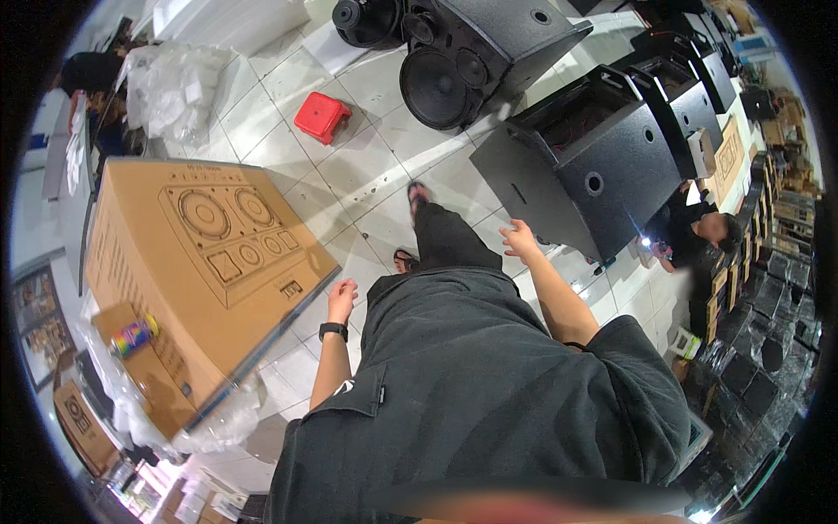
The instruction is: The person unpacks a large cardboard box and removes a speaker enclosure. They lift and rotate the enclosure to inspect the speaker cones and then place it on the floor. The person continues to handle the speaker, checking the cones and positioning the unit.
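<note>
My left hand (342,299), with a dark watch on its wrist, hangs by my side with its fingers loosely bent and nothing in them. Nearest to it is a large brown cardboard box (253,262) printed with speaker drawings. My right hand (521,241) is held out in front of my hip, empty, its fingers apart. Beyond it, apart from the fingers, stands a black speaker cabinet (602,179) with an open compartment. A black loudspeaker with round drivers (441,87) is farther ahead.
A red plastic stool (322,118) stands on the tiled floor ahead. Clear plastic wrapping (175,92) lies at the far left. A colourful can (134,335) rests on the box's flap. At right, a person (694,231) works near a bright light beside the cabinets. Wrapped black stacks (742,375) fill the right side.
</note>
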Available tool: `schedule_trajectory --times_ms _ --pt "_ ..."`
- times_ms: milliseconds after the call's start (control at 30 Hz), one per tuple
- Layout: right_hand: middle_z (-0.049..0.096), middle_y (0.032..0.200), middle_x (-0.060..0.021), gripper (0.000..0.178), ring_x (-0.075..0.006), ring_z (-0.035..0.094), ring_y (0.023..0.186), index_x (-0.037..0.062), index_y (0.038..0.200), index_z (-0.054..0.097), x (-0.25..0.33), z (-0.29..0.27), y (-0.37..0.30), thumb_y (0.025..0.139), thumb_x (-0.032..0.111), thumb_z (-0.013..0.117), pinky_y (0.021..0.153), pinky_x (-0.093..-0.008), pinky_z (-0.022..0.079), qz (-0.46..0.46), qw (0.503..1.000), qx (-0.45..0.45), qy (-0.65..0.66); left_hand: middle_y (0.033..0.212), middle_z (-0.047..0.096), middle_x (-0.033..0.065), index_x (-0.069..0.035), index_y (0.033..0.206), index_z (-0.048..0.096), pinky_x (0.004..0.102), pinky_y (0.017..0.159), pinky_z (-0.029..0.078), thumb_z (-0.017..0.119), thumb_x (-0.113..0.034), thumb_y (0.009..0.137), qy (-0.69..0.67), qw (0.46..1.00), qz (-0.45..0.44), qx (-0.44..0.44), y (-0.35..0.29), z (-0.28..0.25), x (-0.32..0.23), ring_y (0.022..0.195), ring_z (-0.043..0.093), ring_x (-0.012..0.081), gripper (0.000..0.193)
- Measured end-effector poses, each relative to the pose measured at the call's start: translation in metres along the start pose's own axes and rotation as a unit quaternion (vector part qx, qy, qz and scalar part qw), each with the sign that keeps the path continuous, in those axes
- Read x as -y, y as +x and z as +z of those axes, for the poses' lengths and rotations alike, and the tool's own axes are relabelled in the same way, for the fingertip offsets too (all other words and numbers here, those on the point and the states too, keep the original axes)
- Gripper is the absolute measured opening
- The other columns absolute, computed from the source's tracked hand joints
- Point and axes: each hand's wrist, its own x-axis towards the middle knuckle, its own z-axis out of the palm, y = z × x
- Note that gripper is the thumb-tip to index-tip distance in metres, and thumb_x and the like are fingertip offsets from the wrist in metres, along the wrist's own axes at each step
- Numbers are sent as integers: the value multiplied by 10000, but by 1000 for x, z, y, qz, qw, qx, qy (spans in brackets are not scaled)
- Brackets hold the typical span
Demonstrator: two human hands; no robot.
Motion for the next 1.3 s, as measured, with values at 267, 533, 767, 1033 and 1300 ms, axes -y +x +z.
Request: schedule_trajectory --times_ms 267,533,767,1033,1300 --pt "666 1126 -153 821 -232 669 868 67 1521 345 120 62 88 853 300 760 631 -388 574 -7 998 -51 -29 1016 722 88 14 1183 683 302 811 518 684 -330 940 92 996 11 2 151 -31 -141 881 660 172 421" --pt "672 1122 -112 696 -181 660 911 63 1487 408 290 49 123 908 286 724 720 -347 556 -161 971 -115 134 1226 672 105 -25 1280 626 378 939 479 628 -368 983 120 988 36 91 252 -29 -326 1100 616 238 454" --pt "585 1324 -173 785 -265 668 1034 57 1532 301 312 70 113 925 306 732 815 -388 566 -46 943 -137 300 1460 537 80 -120 1428 485 487 1091 379 542 -514 981 58 971 -52 227 406 57 -513 1333 481 287 599" --pt "578 1352 -205 718 -320 650 1127 50 1514 314 347 131 143 953 290 694 892 -420 561 57 852 -152 497 1434 548 78 -132 1409 524 464 1078 360 553 -390 959 44 953 -19 298 488 209 -675 1261 492 253 520" --pt "672 1192 -185 602 -285 680 1044 6 1407 489 396 195 217 925 291 710 901 -391 541 55 921 -116 369 1120 725 175 -2 1187 683 366 929 525 613 -224 895 397 838 287 240 531 208 -662 1053 688 280 373"
